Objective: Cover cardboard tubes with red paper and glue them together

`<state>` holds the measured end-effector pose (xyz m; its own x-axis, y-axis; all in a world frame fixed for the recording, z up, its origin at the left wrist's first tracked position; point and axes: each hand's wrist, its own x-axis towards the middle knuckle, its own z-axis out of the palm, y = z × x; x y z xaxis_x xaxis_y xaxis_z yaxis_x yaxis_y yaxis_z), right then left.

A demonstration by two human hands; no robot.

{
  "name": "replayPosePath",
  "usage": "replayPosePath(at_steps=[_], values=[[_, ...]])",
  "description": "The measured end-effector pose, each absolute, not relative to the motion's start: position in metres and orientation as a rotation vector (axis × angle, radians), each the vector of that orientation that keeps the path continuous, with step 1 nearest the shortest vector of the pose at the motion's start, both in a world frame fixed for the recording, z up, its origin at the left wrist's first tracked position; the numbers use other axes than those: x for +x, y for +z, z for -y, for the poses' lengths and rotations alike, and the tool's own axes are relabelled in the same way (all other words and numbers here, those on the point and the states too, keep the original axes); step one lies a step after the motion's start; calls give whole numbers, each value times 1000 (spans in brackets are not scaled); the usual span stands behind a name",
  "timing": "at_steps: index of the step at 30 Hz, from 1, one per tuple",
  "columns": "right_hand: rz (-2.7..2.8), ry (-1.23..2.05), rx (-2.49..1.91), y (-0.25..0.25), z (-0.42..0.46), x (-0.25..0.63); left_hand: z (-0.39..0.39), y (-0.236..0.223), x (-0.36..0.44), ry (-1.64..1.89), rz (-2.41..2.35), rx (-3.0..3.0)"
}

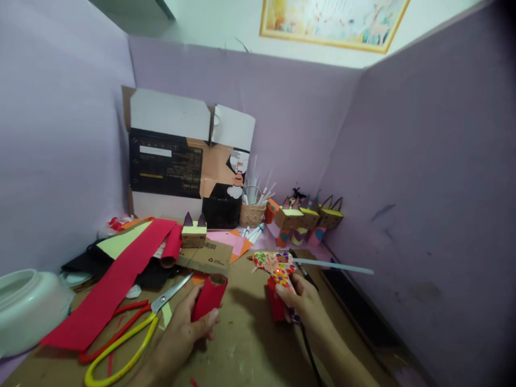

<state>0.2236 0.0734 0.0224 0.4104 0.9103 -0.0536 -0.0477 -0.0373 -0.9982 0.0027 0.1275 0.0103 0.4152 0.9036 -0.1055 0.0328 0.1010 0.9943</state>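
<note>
My left hand [195, 320] is closed around a cardboard tube [209, 298] covered in red paper, its open end tilted up. In my right hand [304, 301] is a flower-patterned hot glue gun [280, 269], gripped by its handle. The gun's nozzle points left, and a long translucent glue stick [334, 264] sticks out of its back. A dark cord hangs below the handle. Just under the gun, against my right fingers, is a red piece [275, 301]; whether I hold it too is unclear. The tube and the nozzle are apart.
Scissors [155, 306] with red and yellow handles lie left, beside a long red paper strip [116, 285] and a white bowl [32, 306]. A small cardboard box with ears [194, 231] stands behind. Farther back are a basket [252, 214] and several eared figures [308, 217].
</note>
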Motion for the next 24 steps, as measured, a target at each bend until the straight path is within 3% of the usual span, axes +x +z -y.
replayPosePath(at_steps=[11, 18, 24], values=[[1014, 913, -1859, 27, -179, 226, -126, 25, -7, 935, -814, 1029], [1114, 883, -1911, 29, -172, 231, -126, 20, -5, 942, -843, 989], [1125, 804, -1644, 46, -117, 210, -121, 19, -10, 822, -867, 1187]])
